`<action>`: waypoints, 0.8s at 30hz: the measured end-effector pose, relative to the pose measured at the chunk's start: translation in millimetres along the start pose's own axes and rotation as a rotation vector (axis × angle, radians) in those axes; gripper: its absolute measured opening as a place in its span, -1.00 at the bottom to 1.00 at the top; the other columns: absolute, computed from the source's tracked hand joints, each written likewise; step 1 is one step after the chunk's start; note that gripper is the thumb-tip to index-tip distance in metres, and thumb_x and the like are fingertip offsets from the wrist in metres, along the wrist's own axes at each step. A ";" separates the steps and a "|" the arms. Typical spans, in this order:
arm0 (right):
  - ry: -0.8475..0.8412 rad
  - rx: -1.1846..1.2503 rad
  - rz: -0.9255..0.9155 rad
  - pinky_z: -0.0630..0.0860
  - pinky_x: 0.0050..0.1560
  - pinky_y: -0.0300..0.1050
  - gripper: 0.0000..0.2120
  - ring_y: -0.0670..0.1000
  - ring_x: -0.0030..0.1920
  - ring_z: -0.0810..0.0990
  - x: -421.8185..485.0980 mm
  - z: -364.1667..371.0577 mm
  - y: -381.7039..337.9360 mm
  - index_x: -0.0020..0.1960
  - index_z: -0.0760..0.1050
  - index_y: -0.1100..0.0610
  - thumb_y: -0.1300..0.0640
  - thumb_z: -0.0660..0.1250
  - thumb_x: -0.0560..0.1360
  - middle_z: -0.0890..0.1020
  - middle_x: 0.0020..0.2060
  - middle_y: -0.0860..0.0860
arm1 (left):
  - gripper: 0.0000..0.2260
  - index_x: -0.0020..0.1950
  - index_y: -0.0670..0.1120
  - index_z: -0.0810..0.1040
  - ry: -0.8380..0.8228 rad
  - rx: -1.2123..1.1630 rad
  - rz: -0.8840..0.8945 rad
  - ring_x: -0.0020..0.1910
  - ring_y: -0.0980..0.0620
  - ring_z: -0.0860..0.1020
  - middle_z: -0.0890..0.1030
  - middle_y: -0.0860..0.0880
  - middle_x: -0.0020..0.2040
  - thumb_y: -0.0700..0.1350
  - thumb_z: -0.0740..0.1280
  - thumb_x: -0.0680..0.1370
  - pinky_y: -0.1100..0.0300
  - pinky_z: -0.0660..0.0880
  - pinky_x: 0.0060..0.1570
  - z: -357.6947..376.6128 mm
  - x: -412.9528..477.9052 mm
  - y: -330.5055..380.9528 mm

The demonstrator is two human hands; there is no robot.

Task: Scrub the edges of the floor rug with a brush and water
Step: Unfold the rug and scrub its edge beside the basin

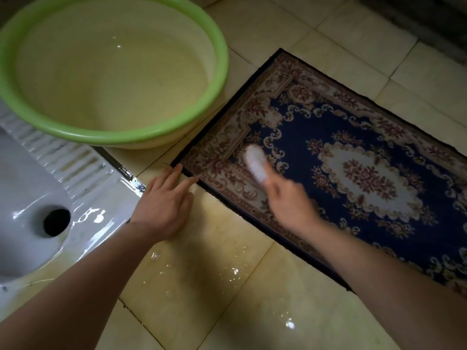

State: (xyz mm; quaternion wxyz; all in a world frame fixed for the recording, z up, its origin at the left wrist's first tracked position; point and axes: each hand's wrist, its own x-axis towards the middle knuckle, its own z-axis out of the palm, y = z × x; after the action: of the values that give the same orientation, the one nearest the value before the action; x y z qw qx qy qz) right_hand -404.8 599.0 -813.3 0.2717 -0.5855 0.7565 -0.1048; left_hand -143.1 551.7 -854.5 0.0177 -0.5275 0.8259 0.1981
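A small patterned rug (353, 157), dark blue with a floral border, lies on the tiled floor at the right. A white brush (256, 161) sits on the rug near its near-left corner, blurred by motion. My right hand (290, 200) grips the brush from behind, one finger stretched along it. Flat on the wet tile lies my left hand (165, 200), fingers straight, their tips touching the rug's near-left corner. A green-rimmed basin (219, 79) holding water stands at the upper left, beside the rug.
A white squat toilet pan (32, 213) with a dark drain hole fills the lower left. The yellowish floor tiles (214, 286) in front of the rug are wet and shiny. A dark wall base runs along the upper right.
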 end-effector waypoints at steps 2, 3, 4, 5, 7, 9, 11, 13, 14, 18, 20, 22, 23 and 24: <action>0.162 0.007 0.208 0.43 -0.30 -0.08 -0.52 0.14 -0.17 0.60 6.3 3.1 -3.1 0.56 0.03 -0.01 0.07 0.01 0.66 0.62 -0.10 0.18 | -0.43 0.51 0.09 0.17 0.003 -0.009 -0.026 0.53 -0.07 0.03 0.15 -0.02 0.55 0.19 -0.18 0.53 0.02 0.02 0.47 -0.2 1.5 0.9; 0.179 -0.085 0.200 0.44 -0.32 -0.09 -0.51 0.12 -0.18 0.61 -0.4 16.7 -8.6 0.56 0.00 0.01 0.07 0.03 0.66 0.62 -0.11 0.17 | -0.45 0.51 0.05 0.18 0.004 -0.017 -0.042 0.53 -0.06 0.04 0.16 0.00 0.54 0.17 -0.15 0.55 0.03 0.02 0.47 -0.6 1.6 1.3; 0.143 -0.184 0.119 0.47 -0.37 -0.13 -0.48 0.07 -0.23 0.61 -11.4 33.7 -19.5 0.55 -0.05 0.01 0.07 0.05 0.65 0.62 -0.13 0.14 | -0.46 0.50 0.03 0.19 0.012 -0.022 -0.052 0.53 -0.05 0.05 0.18 0.01 0.54 0.15 -0.13 0.55 0.04 0.02 0.47 -1.7 3.1 0.0; 0.056 -0.236 0.017 0.49 -0.40 -0.18 -0.47 0.02 -0.29 0.59 -28.6 49.2 -30.5 0.55 -0.09 0.00 0.04 0.05 0.65 0.62 -0.17 0.10 | -0.46 0.49 0.02 0.21 0.021 -0.024 -0.049 0.53 -0.05 0.06 0.20 0.01 0.53 0.14 -0.12 0.55 0.04 0.03 0.46 -1.7 2.9 -0.1; -0.157 -0.193 -0.142 0.49 -0.40 -0.13 -0.48 0.00 -0.37 0.53 -54.2 59.8 -48.1 0.56 -0.11 -0.05 -0.02 0.00 0.66 0.57 -0.28 0.02 | -0.45 0.48 0.01 0.24 0.042 -0.036 -0.044 0.52 -0.07 0.09 0.23 0.01 0.52 0.14 -0.13 0.55 0.05 0.04 0.46 -2.7 1.6 -0.5; -0.222 -0.123 -0.169 0.41 -0.49 -0.18 -0.50 -0.05 -0.46 0.44 -39.8 47.5 -41.4 0.55 -0.08 -0.12 -0.04 -0.01 0.66 0.48 -0.38 -0.01 | -0.46 0.49 0.01 0.23 0.032 -0.052 -0.047 0.53 -0.06 0.06 0.21 0.01 0.53 0.13 -0.12 0.56 0.06 0.02 0.47 -2.3 0.5 0.0; -0.164 -0.112 -0.154 0.41 -0.52 -0.25 -0.52 -0.07 -0.45 0.47 -4.9 27.4 -27.4 0.54 -0.03 -0.15 -0.01 0.00 0.66 0.53 -0.32 0.02 | -0.47 0.50 0.00 0.22 0.030 -0.079 -0.049 0.53 -0.06 0.04 0.19 0.01 0.53 0.12 -0.09 0.56 0.06 0.02 0.48 -2.3 0.3 1.6; 0.010 -0.012 0.045 0.54 -0.35 -0.10 -0.54 0.06 -0.27 0.60 30.9 2.4 -15.6 0.55 0.06 -0.07 0.04 0.01 0.66 0.60 -0.16 0.13 | -0.48 0.49 0.00 0.23 0.028 -0.087 -0.046 0.53 -0.06 0.04 0.19 0.00 0.53 0.10 -0.08 0.56 0.06 0.03 0.48 -2.1 0.5 2.4; 0.090 0.043 0.151 0.52 -0.25 -0.05 -0.54 0.14 -0.15 0.61 40.0 -0.5 -14.3 0.55 0.09 -0.02 0.06 0.01 0.66 0.61 -0.07 0.18 | -0.49 0.49 0.00 0.23 0.029 -0.082 -0.045 0.53 -0.07 0.05 0.19 0.01 0.53 0.10 -0.07 0.56 0.06 0.03 0.47 -1.4 1.3 1.3; 0.043 -0.306 -0.053 0.37 -0.49 -0.20 -0.49 0.03 -0.36 0.53 12.1 44.3 -39.3 0.55 -0.05 0.03 0.05 0.04 0.66 0.61 -0.23 0.09 | -0.51 0.45 0.02 0.29 0.051 -0.066 -0.039 0.49 -0.13 0.15 0.27 0.02 0.50 0.11 -0.07 0.57 -0.05 0.18 0.44 2.2 3.6 -4.9; -0.205 -0.313 -0.271 0.44 -0.45 -0.11 -0.50 0.04 -0.40 0.50 -17.0 56.4 -55.3 0.56 -0.07 0.00 0.00 0.00 0.66 0.61 -0.26 0.09 | -0.50 0.41 0.02 0.34 0.069 -0.075 -0.024 0.42 -0.18 0.25 0.34 0.01 0.46 0.13 -0.09 0.57 -0.11 0.27 0.37 2.2 4.0 -7.0; -0.341 -0.199 -0.312 0.50 -0.45 -0.08 -0.52 0.04 -0.43 0.49 -12.9 44.7 -55.2 0.55 -0.07 -0.11 -0.01 -0.01 0.67 0.59 -0.31 0.09 | -0.52 0.38 0.01 0.36 0.076 -0.074 -0.028 0.36 -0.19 0.29 0.39 0.01 0.43 0.14 -0.10 0.58 -0.13 0.32 0.31 0.9 4.4 -7.0; -0.307 -0.128 -0.307 0.48 -0.50 -0.12 -0.53 0.03 -0.47 0.48 1.0 36.3 -51.6 0.54 -0.05 -0.15 0.01 0.00 0.67 0.57 -0.34 0.09 | -0.53 0.37 0.00 0.36 0.084 -0.067 -0.029 0.35 -0.19 0.29 0.40 0.02 0.42 0.13 -0.10 0.57 -0.12 0.33 0.29 1.5 4.3 -6.5; -0.232 -0.074 -0.286 0.45 -0.52 -0.14 -0.53 0.02 -0.47 0.47 17.3 26.3 -48.8 0.54 -0.01 -0.15 0.03 0.01 0.67 0.54 -0.37 0.09 | -0.53 0.37 0.00 0.35 0.087 -0.060 -0.032 0.34 -0.17 0.28 0.40 0.03 0.42 0.12 -0.10 0.57 -0.12 0.33 0.29 2.1 4.0 -6.4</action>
State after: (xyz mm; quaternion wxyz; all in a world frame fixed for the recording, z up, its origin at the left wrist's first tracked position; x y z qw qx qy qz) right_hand -353.2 572.6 -816.8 0.3179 -0.7047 0.6326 -0.0462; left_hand -139.6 546.6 -859.4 -0.0309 -0.5491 0.8111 0.1992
